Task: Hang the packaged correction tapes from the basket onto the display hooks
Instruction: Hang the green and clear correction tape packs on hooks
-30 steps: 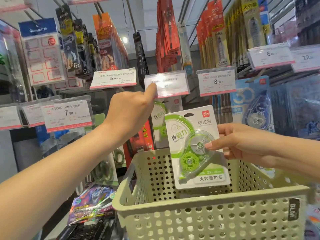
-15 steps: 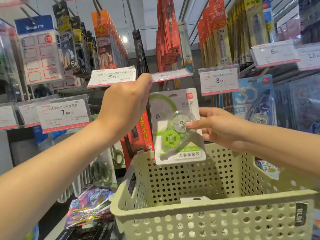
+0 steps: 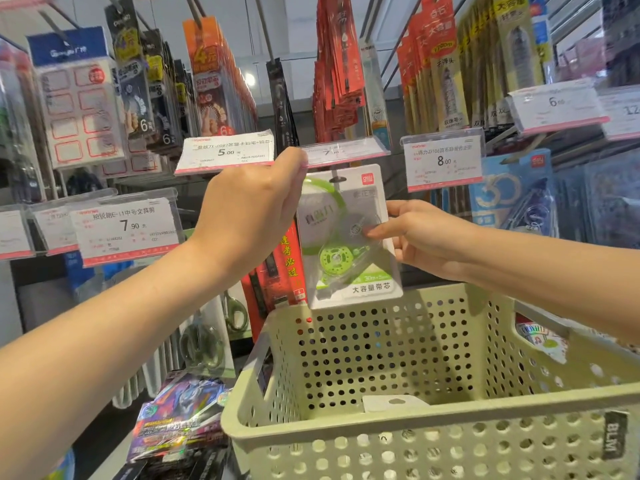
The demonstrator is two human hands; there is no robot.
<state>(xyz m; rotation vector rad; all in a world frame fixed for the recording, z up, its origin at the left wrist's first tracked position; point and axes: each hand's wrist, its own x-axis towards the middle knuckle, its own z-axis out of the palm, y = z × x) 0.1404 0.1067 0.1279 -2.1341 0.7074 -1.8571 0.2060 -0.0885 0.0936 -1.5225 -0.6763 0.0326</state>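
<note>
Two bare forearms, hands ungloved, sleeveless.

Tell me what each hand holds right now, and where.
Right hand pinches the correction tape pack at its right edge. Left hand lifts the price tag flap by its left end.

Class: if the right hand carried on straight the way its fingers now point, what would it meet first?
Probably the left hand. The right hand, pinching the correction tape package, points leftward across it; depth is uncertain.
</note>
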